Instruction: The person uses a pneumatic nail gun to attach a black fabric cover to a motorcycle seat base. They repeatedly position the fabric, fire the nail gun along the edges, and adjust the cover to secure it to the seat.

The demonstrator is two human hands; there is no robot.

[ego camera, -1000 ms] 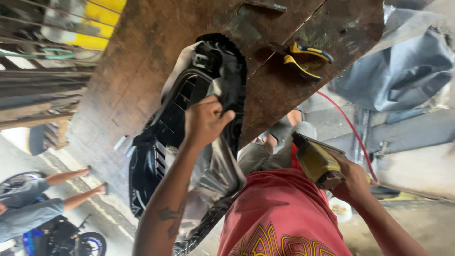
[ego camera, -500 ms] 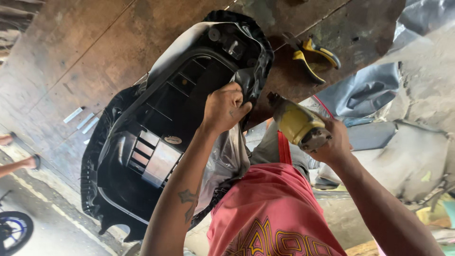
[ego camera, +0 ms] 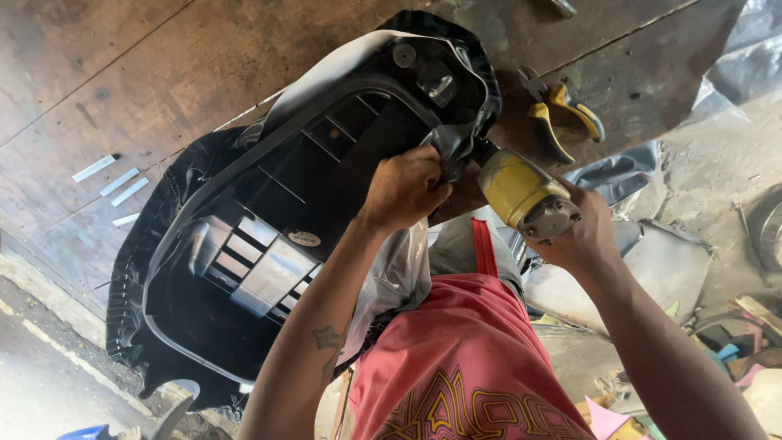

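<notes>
Our left hand pinches the grey cover tight over the rim of the upturned black seat lying on the tabletop. Just right of that grip, our right hand clenches the yellow staple gun, nose at the fold. We judge taut cover and square nose matter. Yellow pliers lie beyond.

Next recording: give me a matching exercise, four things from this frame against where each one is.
Things:
1. left hand
2. yellow power tool
3. yellow-handled pliers
4. pale metal strips

Places:
A. lying on the wooden bench, left of the seat
B. gripping the cover at the black seat base edge
C. held in the right hand
D. lying on the bench beyond the tool

Pairs: 1-B, 2-C, 3-D, 4-A
</notes>
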